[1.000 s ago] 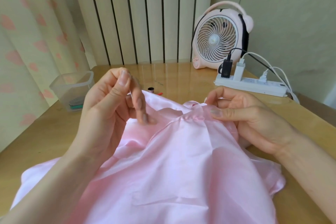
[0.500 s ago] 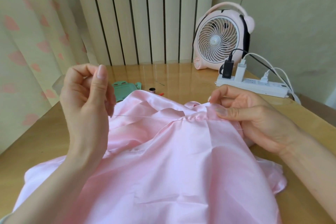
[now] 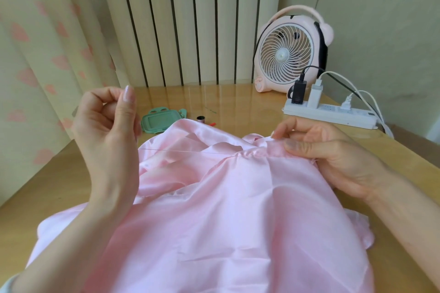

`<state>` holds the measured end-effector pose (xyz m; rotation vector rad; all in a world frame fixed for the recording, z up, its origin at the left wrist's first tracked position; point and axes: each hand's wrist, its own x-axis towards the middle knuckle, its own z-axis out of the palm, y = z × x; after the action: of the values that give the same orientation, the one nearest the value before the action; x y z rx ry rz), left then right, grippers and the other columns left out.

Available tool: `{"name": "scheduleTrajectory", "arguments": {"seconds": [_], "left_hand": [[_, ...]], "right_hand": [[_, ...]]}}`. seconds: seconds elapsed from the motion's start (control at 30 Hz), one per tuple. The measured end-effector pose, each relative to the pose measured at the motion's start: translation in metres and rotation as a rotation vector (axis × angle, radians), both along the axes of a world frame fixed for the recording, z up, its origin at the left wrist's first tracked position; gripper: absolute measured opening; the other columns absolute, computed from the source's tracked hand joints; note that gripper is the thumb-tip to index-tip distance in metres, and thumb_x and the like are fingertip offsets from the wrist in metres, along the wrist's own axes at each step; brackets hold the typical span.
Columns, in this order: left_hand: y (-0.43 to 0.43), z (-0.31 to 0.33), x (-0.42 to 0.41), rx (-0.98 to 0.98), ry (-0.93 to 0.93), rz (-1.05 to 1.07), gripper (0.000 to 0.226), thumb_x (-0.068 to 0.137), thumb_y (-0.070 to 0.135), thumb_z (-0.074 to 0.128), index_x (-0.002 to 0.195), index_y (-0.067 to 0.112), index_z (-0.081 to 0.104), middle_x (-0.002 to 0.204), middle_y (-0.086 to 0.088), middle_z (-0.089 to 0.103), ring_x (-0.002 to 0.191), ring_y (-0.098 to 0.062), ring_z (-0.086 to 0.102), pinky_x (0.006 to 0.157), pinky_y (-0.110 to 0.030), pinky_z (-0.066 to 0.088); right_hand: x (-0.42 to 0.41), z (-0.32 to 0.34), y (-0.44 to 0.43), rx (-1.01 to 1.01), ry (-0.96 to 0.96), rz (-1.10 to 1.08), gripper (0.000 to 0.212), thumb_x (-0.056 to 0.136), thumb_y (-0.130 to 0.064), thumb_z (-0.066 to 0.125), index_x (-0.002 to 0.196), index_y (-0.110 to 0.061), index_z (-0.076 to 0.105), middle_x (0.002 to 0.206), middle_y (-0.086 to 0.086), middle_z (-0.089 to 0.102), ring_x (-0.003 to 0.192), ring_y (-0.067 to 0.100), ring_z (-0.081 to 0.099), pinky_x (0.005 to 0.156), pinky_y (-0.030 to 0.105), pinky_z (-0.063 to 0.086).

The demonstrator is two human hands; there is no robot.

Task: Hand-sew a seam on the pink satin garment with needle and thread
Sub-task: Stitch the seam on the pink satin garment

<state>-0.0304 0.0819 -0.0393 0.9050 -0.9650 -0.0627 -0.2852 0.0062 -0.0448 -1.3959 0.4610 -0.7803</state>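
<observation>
The pink satin garment lies bunched over the near half of the wooden table. My right hand pinches its gathered seam at the top fold. My left hand is raised to the left of the cloth, fingers closed on the needle end of a thin thread. The thread runs taut and nearly level from that hand to the seam. The needle itself is too small to make out.
A green lid, a small dark thread spool and a red bit lie just behind the garment. A pink desk fan and a white power strip with plugs stand at the back right. A curtain hangs left, a radiator behind.
My left hand has lifted off the seam and pulled away to the left, drawing the thread taut. The green lid came into sight. My right hand stayed on the seam.
</observation>
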Motion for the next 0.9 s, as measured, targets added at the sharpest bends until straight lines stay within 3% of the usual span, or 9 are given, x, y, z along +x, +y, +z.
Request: {"name": "scheduleTrajectory", "arguments": {"seconds": [0.1,0.23,0.4,0.47,0.53,0.63,0.73,0.83,0.9], "left_hand": [[0.002,0.002,-0.003,-0.001,-0.003,-0.034,0.020,0.097,0.013,0.052,0.078,0.017,0.046,0.044,0.013,0.041,0.042,-0.002,0.034,0.044,-0.013,0.030],[0.003,0.002,-0.005,0.011,0.016,-0.058,0.021,0.096,0.012,0.053,0.076,0.017,0.048,0.042,0.012,0.041,0.040,-0.002,0.034,0.042,-0.014,0.030],[0.008,0.003,-0.018,0.422,-0.146,-0.450,0.013,0.082,0.014,0.063,0.072,0.015,0.056,0.053,0.003,0.057,0.041,-0.009,0.041,0.039,-0.016,0.031],[0.008,-0.004,-0.026,0.705,-0.354,-0.629,0.012,0.082,0.018,0.058,0.071,0.020,0.057,0.068,-0.002,0.069,0.043,-0.013,0.044,0.040,-0.018,0.031],[0.007,-0.012,-0.031,0.884,-0.457,-0.755,0.018,0.092,0.014,0.057,0.074,0.017,0.055,0.063,0.006,0.067,0.039,-0.009,0.041,0.039,-0.018,0.031],[0.007,-0.012,-0.031,0.933,-0.445,-0.947,0.017,0.087,0.018,0.062,0.071,0.022,0.059,0.055,0.004,0.052,0.040,-0.004,0.041,0.040,-0.014,0.032],[0.005,-0.012,-0.018,0.960,-0.384,-1.105,0.024,0.093,-0.005,0.051,0.078,0.012,0.058,0.058,0.014,0.059,0.047,0.003,0.055,0.047,-0.006,0.040],[-0.002,-0.018,-0.001,0.968,-0.419,-1.123,0.016,0.095,-0.005,0.048,0.087,0.002,0.059,0.069,0.002,0.060,0.054,-0.003,0.057,0.051,-0.013,0.044],[-0.009,-0.022,0.009,0.977,-0.433,-1.077,0.007,0.094,0.000,0.054,0.091,-0.001,0.060,0.075,-0.005,0.061,0.058,-0.008,0.060,0.053,-0.016,0.046]], "right_hand": [[-0.008,0.002,-0.004,0.011,0.109,0.082,0.046,0.049,-0.016,0.091,0.089,-0.009,0.071,0.083,0.009,0.071,0.067,0.015,0.066,0.056,0.022,0.053],[-0.013,0.011,-0.003,-0.020,0.179,0.060,0.033,0.060,0.013,0.063,0.090,0.000,0.062,0.076,0.002,0.073,0.064,0.008,0.068,0.054,0.017,0.051],[-0.024,0.013,-0.008,-0.030,0.239,0.096,0.036,0.062,0.009,0.066,0.097,-0.002,0.066,0.076,0.012,0.069,0.058,0.014,0.064,0.049,0.016,0.049],[-0.028,0.013,-0.011,-0.078,0.238,0.107,0.038,0.062,0.009,0.066,0.098,-0.006,0.068,0.084,0.013,0.070,0.068,0.016,0.066,0.057,0.018,0.051],[-0.030,0.012,-0.012,-0.155,0.228,0.101,0.040,0.062,0.008,0.067,0.094,-0.016,0.073,0.093,0.014,0.071,0.080,0.017,0.067,0.067,0.021,0.053],[-0.030,0.013,-0.011,-0.207,0.182,0.068,0.040,0.064,0.008,0.063,0.090,-0.020,0.074,0.093,0.010,0.072,0.084,0.015,0.067,0.070,0.021,0.053],[-0.030,0.014,-0.012,-0.289,0.182,0.015,0.037,0.064,0.005,0.067,0.090,-0.020,0.075,0.094,0.010,0.072,0.087,0.016,0.067,0.075,0.021,0.053],[-0.034,0.014,-0.016,-0.371,0.298,-0.006,0.037,0.060,-0.003,0.077,0.095,-0.014,0.073,0.082,0.003,0.069,0.080,0.011,0.063,0.070,0.016,0.049],[-0.038,0.014,-0.019,-0.389,0.416,0.038,0.050,0.054,-0.022,0.089,0.100,-0.019,0.073,0.092,0.009,0.070,0.088,0.015,0.062,0.075,0.018,0.050]]}}
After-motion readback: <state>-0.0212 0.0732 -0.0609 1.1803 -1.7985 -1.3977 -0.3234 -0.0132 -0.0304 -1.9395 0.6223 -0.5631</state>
